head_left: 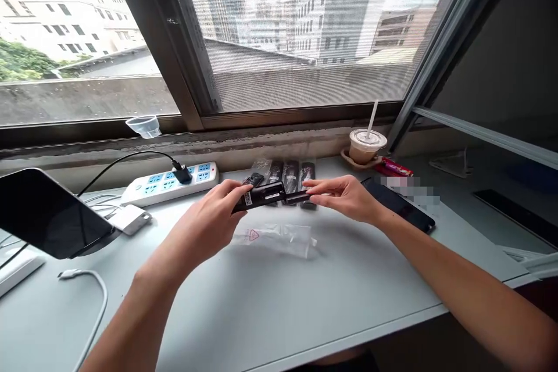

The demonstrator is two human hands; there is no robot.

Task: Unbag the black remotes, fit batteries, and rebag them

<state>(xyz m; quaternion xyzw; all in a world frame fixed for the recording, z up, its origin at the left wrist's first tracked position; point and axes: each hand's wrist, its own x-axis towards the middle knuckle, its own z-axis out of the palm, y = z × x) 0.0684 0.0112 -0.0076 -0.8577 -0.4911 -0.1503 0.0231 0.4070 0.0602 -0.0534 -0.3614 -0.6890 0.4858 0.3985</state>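
My left hand (pixel 209 218) is closed around a black remote control (pixel 268 192), tilted slightly, with a small label and an open recess on its upper face. In my right hand (pixel 344 200), the thumb and fingers pinch a slim black cover (pixel 297 197). The cover's left end meets or nearly meets the remote's right end; I cannot tell if they touch. Behind the hands, several black remotes in clear wrappers (pixel 291 171) lie side by side. An emptied-looking clear plastic bag (pixel 279 239) with a red printed mark lies flat below the remote.
A white power strip (pixel 174 183) with a black plug stands back left. At left are a tablet (pixel 47 209) on a stand, a white adapter (pixel 129 218) and a white cable (pixel 102 296). A lidded drink cup (pixel 366 145) and a dark phone (pixel 401 206) sit at right.
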